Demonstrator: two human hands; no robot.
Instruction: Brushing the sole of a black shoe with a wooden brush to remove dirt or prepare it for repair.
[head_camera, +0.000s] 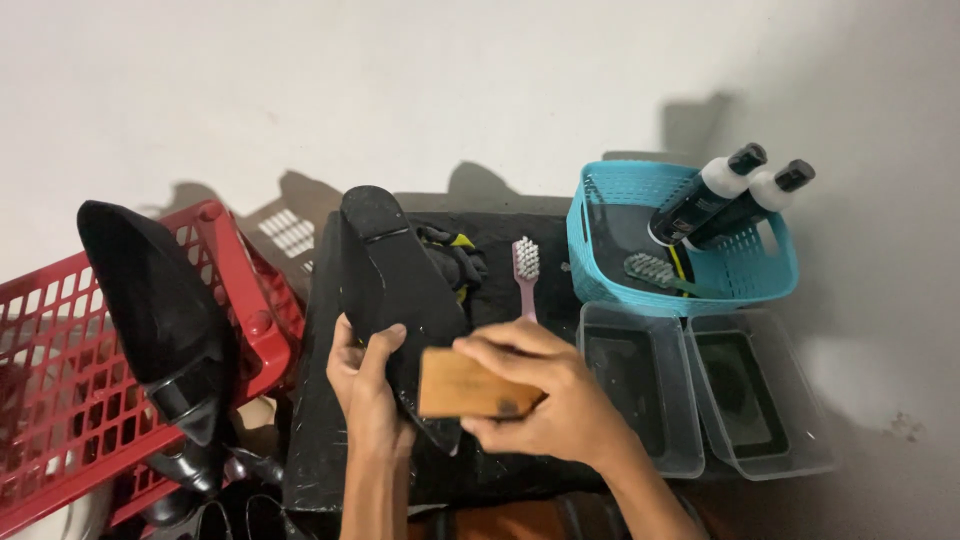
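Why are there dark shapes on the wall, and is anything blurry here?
Head view: light from the near side throws hard shadows of the black shoe and blue basket onto the wall; the right hand with its wooden brush looks slightly soft.

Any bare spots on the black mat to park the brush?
One free strip on the black mat: between the pink toothbrush and the turquoise plastic basket. The mat's left edge beside the red crate is also bare. Crowded in the middle: left hand grips the black shoe, right hand holds the wooden brush.
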